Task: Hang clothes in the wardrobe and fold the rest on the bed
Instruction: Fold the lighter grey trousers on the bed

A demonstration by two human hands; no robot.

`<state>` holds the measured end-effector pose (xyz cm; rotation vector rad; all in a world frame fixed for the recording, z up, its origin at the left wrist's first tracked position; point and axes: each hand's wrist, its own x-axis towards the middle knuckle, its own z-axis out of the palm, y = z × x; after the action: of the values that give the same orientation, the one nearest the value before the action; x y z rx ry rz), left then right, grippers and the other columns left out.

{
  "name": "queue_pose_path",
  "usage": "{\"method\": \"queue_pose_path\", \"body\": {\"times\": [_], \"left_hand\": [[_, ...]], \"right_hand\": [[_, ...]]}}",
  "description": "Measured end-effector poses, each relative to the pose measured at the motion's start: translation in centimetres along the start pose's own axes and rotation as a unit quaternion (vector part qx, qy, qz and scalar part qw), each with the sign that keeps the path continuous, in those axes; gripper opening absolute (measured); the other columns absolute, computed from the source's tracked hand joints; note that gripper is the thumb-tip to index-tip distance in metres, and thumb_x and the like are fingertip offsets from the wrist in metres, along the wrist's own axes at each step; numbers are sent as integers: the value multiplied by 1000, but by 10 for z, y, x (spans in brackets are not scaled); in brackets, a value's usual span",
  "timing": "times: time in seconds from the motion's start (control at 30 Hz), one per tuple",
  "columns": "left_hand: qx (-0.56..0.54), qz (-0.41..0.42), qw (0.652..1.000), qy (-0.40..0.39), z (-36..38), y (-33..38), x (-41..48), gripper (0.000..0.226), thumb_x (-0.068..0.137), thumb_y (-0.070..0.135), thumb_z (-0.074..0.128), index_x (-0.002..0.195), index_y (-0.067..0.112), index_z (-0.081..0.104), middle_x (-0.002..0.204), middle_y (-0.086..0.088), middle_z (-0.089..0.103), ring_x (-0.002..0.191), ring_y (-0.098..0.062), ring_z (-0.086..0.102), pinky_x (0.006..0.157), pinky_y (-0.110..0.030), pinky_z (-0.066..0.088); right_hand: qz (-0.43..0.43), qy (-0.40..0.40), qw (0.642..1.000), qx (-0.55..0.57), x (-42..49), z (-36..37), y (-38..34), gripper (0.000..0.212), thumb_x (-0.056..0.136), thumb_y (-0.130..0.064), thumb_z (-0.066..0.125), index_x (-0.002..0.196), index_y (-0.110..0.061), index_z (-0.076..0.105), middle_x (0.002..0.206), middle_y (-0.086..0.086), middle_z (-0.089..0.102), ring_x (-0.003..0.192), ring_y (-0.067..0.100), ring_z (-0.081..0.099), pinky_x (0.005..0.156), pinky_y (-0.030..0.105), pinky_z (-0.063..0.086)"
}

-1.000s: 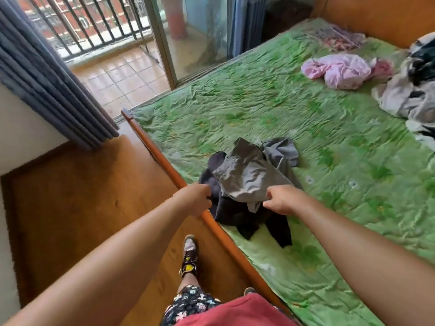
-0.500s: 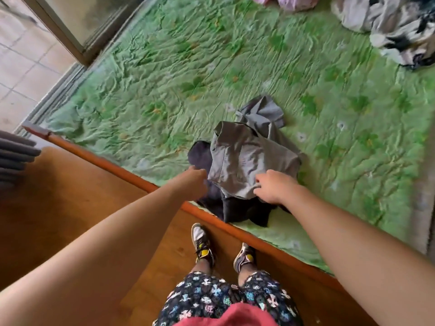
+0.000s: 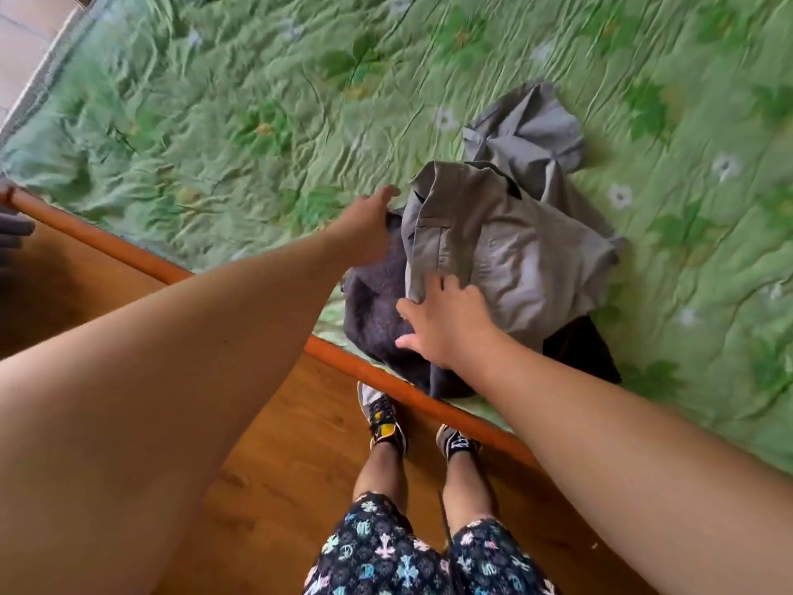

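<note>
A crumpled grey garment (image 3: 515,251) lies on top of a dark garment (image 3: 377,311) near the bed's front edge. My left hand (image 3: 369,227) reaches in at the grey garment's left edge with its fingers stretched out over the dark cloth. It holds nothing that I can see. My right hand (image 3: 446,322) has its fingers spread, with the fingertips touching the grey garment's lower left corner and the palm above the dark garment.
The bed has a wrinkled green floral cover (image 3: 257,122) and an orange wooden rail (image 3: 107,244) along its front. I stand on a wooden floor (image 3: 279,465) with my shoes (image 3: 386,418) right against the rail.
Both hands were closed on the grey garment's near edge; now their fingers are spread and the garment lies flatter. The view has tilted further down.
</note>
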<state>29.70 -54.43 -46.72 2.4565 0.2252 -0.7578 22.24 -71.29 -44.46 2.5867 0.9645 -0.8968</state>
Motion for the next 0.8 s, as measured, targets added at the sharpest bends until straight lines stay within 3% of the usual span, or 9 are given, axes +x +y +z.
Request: {"method": "queue_pose_path", "body": {"times": [0.1,0.17,0.27,0.37,0.43,0.53,0.63,0.7,0.8], "left_hand": [[-32,18,999,16,-3,10,16,74,88,11,63,153,19,30,134,-26,52,115,-40,58,88,-43,50],[-52,31,998,17,-8,29,21,68,87,20,70,148,16,39,134,-19,57,119,-37,58,95,-43,50],[-21,3,999,43,-14,62,23,33,91,23,62,122,10,61,117,-16,66,101,-34,61,77,-36,47],[29,-1,998,57,-15,92,16,28,91,28,56,111,13,67,122,-19,56,109,-37,53,85,-40,47],[-5,16,998,65,-19,113,8,16,89,29,56,89,14,61,108,-13,54,96,-33,53,76,-36,47],[-69,41,994,78,-28,152,-3,25,89,24,57,68,17,45,71,-1,49,64,-22,47,51,-30,32],[-81,74,988,110,-45,193,-20,21,88,19,57,71,17,45,65,3,47,62,-22,44,48,-29,29],[-77,100,985,118,-58,220,-34,8,88,16,57,87,16,49,70,1,52,66,-24,48,50,-29,30],[-68,158,982,82,-80,261,-61,26,90,10,51,115,20,50,70,-3,61,61,-27,56,50,-30,38]], "right_hand": [[17,49,998,44,-6,-8,13,53,93,-62,54,124,-20,53,120,17,59,108,39,59,80,43,51],[29,66,995,74,-16,-13,31,40,96,-38,57,127,-14,51,116,15,64,107,38,62,78,44,52],[53,62,993,91,-39,-19,68,41,95,-19,51,134,-15,38,114,14,64,106,38,62,69,44,43],[100,69,987,109,-67,-26,108,45,91,-11,46,134,-22,37,112,12,60,108,37,60,72,42,43],[120,71,983,115,-87,-33,133,46,91,-9,44,134,-24,43,112,10,57,110,35,58,79,43,49],[140,100,977,125,-119,-50,163,53,92,-6,42,140,-28,39,116,8,56,110,34,58,73,38,42],[142,122,975,119,-153,-75,188,64,93,-10,45,149,-34,25,120,8,56,103,35,62,72,38,43],[156,132,972,118,-176,-90,207,57,92,-10,47,143,-33,33,115,7,56,101,35,63,71,38,44],[184,152,964,121,-214,-115,236,40,91,-6,46,126,-27,50,100,4,48,102,34,60,69,37,39]]}}
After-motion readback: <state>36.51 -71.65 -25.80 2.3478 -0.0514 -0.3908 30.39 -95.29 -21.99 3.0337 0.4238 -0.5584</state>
